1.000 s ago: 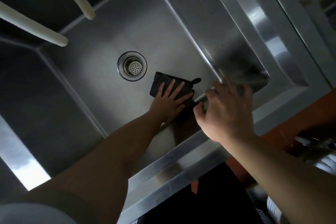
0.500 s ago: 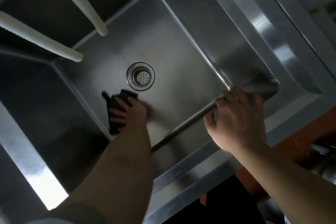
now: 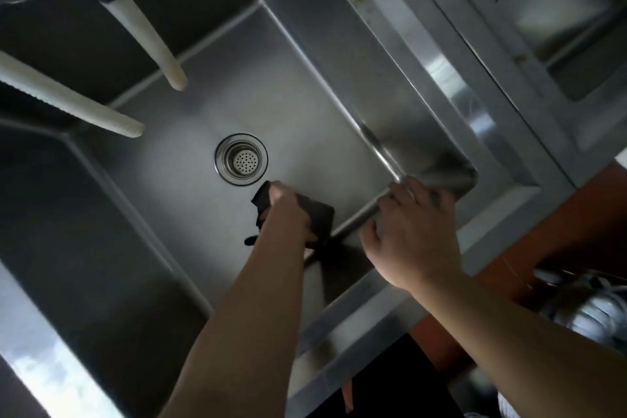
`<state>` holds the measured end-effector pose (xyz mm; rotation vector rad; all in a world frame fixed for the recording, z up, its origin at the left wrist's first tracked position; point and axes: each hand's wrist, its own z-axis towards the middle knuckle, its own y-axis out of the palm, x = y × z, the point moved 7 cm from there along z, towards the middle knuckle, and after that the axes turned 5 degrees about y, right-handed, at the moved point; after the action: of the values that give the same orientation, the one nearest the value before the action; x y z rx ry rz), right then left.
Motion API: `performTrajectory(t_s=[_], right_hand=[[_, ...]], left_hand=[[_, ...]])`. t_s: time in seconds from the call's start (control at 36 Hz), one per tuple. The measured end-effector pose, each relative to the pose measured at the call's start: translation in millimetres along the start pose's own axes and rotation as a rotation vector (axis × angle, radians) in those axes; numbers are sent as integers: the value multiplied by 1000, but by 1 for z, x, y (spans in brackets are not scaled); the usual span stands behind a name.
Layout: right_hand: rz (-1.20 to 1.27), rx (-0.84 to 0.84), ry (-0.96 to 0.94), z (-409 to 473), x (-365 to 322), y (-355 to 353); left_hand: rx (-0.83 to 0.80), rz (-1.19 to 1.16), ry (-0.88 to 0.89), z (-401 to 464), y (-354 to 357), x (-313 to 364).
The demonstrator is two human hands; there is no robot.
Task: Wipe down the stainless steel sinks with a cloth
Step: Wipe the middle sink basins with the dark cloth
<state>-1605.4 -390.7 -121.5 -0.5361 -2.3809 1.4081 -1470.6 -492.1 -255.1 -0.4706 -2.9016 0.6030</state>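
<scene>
The dark, crumpled cloth [image 3: 314, 215] sits on the floor of the deep stainless steel sink basin [image 3: 190, 132], pinned under the left hand [image 3: 288, 210], which is bunched over it with fingers curled down into the fabric. Just beyond that hand's knuckles is the round metal drain strainer [image 3: 241, 159]. The right hand [image 3: 412, 234] is off to the right, fingers bent and hooked over the sink's near rim, holding on there. Farther out past the left hand, two off-white hose spouts [image 3: 149, 41] hang over the basin. Beyond the right hand there's a second steel basin [image 3: 576, 20].
</scene>
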Motion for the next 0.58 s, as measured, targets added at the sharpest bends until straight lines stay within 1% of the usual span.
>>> performTrajectory(t_s=[0.03, 0.06, 0.08, 0.11, 0.14, 0.17, 0.19, 0.22, 0.25, 0.28, 0.31, 0.36, 0.42, 0.47, 0.53, 0.58], right_hand=[[2, 5, -2, 0, 0, 0], [3, 5, -2, 0, 0, 0], [3, 3, -1, 0, 0, 0], [3, 2, 0, -1, 0, 0], [3, 7, 1, -1, 0, 0], [3, 13, 1, -1, -1, -1], [3, 16, 1, -1, -1, -1], [3, 16, 3, -1, -1, -1], [3, 17, 4, -1, -1, -1], [1, 19, 6, -1, -1, 0], [0, 21, 8, -1, -1, 0], [3, 31, 12, -1, -1, 1], [5, 41, 12, -1, -1, 0], [-6, 44, 15, -1, -1, 1], [-4, 60, 18, -1, -1, 0], [12, 72, 19, -1, -1, 0]], left_hand=[[17, 16, 33, 1, 4, -3], [77, 0, 48, 6, 14, -9], [239, -251, -113, 6, 16, -29], [357, -471, -247, -5, 15, -47], [522, -521, -211, -10, 11, -52], [659, -313, -72, -10, 6, -46], [678, -58, 123, -4, 11, -33], [594, 134, 307, -1, 19, -21], [513, 261, 420, 5, 27, -15], [443, 357, 467, 12, 31, -14], [410, 397, 499, 20, 34, -14], [354, 479, 532, 32, 39, -16], [364, 514, 551, 33, 36, -12], [348, 479, 514, 36, 32, -11], [335, 513, 470, 34, 28, -6], [278, 522, 445, 32, 25, -2]])
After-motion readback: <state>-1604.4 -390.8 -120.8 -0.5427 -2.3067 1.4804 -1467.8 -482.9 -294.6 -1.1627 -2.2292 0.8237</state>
